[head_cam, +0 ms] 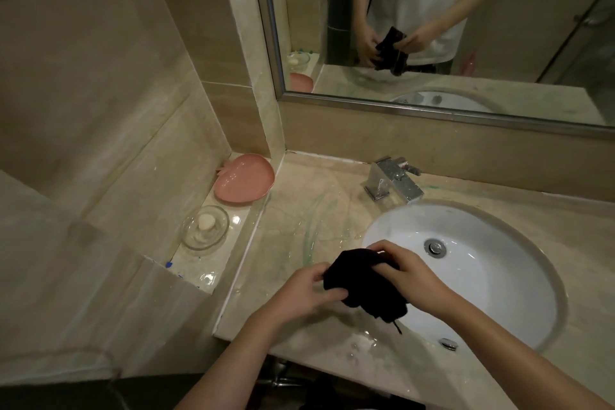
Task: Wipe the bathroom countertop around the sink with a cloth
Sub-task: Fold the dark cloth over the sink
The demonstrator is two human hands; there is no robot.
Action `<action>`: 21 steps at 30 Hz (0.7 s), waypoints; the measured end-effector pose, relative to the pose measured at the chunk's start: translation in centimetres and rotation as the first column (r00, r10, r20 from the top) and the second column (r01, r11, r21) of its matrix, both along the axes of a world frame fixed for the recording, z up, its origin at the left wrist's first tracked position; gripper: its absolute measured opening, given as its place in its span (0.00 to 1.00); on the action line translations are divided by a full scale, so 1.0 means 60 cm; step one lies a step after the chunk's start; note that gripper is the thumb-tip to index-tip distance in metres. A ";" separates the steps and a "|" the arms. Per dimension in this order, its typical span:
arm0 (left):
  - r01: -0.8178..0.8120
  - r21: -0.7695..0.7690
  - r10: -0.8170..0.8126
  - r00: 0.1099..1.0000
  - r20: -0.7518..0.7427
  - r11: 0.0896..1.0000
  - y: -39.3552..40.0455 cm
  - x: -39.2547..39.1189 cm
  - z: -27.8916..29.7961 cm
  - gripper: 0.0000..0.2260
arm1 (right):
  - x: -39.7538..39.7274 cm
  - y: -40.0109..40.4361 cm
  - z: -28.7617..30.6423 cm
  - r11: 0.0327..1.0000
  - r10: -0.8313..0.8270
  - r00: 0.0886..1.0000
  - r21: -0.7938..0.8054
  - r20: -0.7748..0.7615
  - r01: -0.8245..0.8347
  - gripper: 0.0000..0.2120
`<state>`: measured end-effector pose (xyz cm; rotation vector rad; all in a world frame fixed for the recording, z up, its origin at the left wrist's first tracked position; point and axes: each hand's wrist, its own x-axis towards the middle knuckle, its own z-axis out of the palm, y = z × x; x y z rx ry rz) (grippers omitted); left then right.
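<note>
A dark, bunched cloth [362, 286] hangs in the air over the front left rim of the white oval sink [482, 276]. My left hand [306, 289] pinches its left side, and my right hand [409, 273] grips its top right part. The beige marble countertop [293, 220] around the sink is wet, with water streaks and small puddles left of the basin and near the front edge. Part of the cloth is hidden under my right hand.
A chrome faucet [392, 183] stands behind the sink. On a raised ledge at the left sit a pink peach-shaped dish [243, 183] and a glass dish with soap [206, 226]. A framed mirror [466, 27] covers the back wall.
</note>
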<state>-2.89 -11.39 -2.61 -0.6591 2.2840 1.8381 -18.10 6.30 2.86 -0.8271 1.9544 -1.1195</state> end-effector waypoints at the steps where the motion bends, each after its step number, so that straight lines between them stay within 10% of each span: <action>1: -0.033 0.057 0.033 0.999 -0.011 0.998 -0.001 0.005 -0.002 0.14 | -0.005 -0.001 -0.005 0.999 -0.029 0.999 0.028 -0.030 0.029 0.07; 5: -0.128 0.111 0.128 0.992 0.008 0.986 -0.001 0.013 0.000 0.08 | -0.014 0.001 -0.024 0.974 -0.099 0.987 0.190 -0.129 0.123 0.09; 13: -0.151 0.150 0.126 0.978 0.168 0.977 -0.042 0.036 -0.026 0.17 | 0.016 0.011 -0.052 0.988 -0.150 0.865 0.098 0.479 0.117 0.09; 21: -0.022 0.066 0.002 0.957 0.291 0.998 -0.064 0.032 -0.061 0.12 | -0.009 -0.017 -0.111 0.943 0.138 0.986 0.291 0.092 -0.159 0.07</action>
